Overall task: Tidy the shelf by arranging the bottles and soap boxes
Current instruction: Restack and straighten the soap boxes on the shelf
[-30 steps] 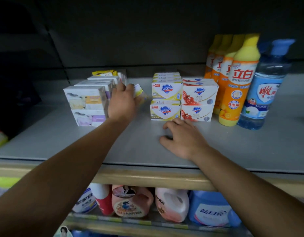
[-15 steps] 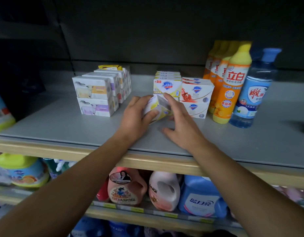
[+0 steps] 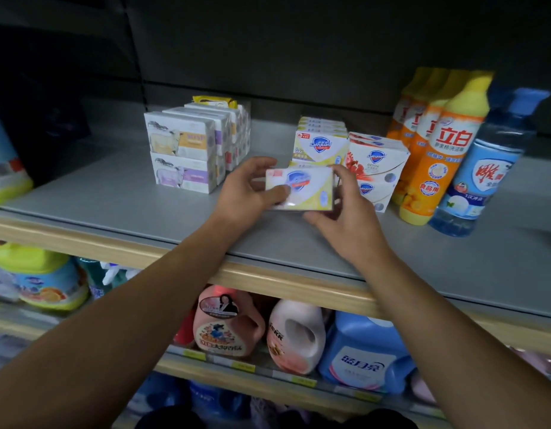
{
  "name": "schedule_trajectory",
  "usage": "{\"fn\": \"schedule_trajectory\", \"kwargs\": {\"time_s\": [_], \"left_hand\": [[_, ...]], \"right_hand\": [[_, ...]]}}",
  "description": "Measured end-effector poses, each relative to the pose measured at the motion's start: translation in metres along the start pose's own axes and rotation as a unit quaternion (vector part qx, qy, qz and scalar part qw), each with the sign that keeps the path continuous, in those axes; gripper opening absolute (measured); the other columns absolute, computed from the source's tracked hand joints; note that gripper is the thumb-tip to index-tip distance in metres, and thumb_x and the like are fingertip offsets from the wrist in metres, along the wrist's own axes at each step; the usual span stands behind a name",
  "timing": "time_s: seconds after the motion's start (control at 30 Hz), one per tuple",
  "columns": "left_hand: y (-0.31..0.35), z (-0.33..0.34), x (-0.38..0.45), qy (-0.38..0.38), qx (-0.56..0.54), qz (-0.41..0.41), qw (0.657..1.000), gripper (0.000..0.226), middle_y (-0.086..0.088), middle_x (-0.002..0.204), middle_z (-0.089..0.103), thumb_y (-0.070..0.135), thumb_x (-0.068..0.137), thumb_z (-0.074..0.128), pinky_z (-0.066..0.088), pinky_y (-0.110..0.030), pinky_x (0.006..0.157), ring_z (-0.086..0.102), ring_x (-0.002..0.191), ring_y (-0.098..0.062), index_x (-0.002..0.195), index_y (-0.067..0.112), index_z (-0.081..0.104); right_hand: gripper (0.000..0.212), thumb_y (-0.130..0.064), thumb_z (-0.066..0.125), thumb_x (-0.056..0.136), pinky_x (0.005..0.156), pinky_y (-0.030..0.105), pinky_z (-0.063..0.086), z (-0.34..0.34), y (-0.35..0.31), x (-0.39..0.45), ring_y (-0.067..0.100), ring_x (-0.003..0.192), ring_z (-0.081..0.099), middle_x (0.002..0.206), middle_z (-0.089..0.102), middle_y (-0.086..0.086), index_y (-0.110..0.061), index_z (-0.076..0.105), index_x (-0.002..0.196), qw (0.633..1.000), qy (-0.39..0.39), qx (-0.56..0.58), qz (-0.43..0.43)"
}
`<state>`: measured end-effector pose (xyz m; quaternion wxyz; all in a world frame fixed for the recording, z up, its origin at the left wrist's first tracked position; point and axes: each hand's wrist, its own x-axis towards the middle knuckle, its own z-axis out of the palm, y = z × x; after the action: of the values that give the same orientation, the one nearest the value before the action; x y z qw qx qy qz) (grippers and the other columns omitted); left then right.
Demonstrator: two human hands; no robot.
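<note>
Both hands grasp one yellow soap box [image 3: 302, 188], held near shelf [image 3: 113, 193] front edge: left hand [image 3: 246, 193] pinching its left end, right hand [image 3: 345, 218] w/ fingers curled round right end.

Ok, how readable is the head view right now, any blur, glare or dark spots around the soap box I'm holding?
Head view: the yellow soap box, held by the left hand and right hand, is motion-smeared with a pale sheen, its print unreadable; the stacked Safeguard boxes read sharper; the blue-capped bottle blurs at the right edge; the shelf's back wall is dark; shelf lines bow from the wide angle.
</note>
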<state>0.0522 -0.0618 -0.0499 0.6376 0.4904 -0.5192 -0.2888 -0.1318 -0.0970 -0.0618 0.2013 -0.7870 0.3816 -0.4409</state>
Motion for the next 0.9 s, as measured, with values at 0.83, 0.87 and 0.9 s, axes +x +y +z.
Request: {"fn": "schedule_trajectory", "kwargs": {"time_s": [0.83, 0.87, 0.9], "left_hand": [[-0.003, 0.0, -0.003, -0.027, 0.02, -0.046, 0.998, 0.043, -0.004, 0.047, 0.052, 0.038, 0.097, 0.055, 0.033, -0.019, 0.036, 0.046, 0.034, -0.019, 0.059, 0.02, 0.058], [-0.001, -0.001, -0.004, -0.035, -0.012, -0.051, 0.998, 0.035, -0.005, 0.052, 0.057, 0.034, 0.097, 0.057, 0.038, -0.021, 0.038, 0.051, 0.038, -0.02, 0.066, 0.023, 0.067], [0.001, -0.001, -0.004, -0.044, -0.048, -0.059, 0.996, 0.025, -0.007, 0.06, 0.063, 0.034, 0.096, 0.058, 0.045, -0.023, 0.041, 0.057, 0.044, -0.022, 0.077, 0.028, 0.073]], "right_hand": [[0.022, -0.043, 0.057, 0.095, 0.046, 0.013, 0.042, -0.012, 0.007, 0.007, -0.005, 0.053, 0.058, 0.058, 0.063, -0.022, -0.031, 0.063, 0.078, 0.986, 0.02, 0.111, 0.122], [0.013, -0.042, 0.058, 0.094, 0.045, 0.013, 0.043, -0.012, 0.006, 0.007, -0.002, 0.052, 0.06, 0.061, 0.064, -0.019, -0.034, 0.065, 0.086, 0.983, 0.014, 0.141, 0.12], [0.01, -0.045, 0.058, 0.091, 0.045, 0.016, 0.045, -0.013, 0.006, 0.007, 0.002, 0.053, 0.062, 0.066, 0.066, -0.015, -0.04, 0.066, 0.093, 0.977, 0.01, 0.175, 0.123]]}}
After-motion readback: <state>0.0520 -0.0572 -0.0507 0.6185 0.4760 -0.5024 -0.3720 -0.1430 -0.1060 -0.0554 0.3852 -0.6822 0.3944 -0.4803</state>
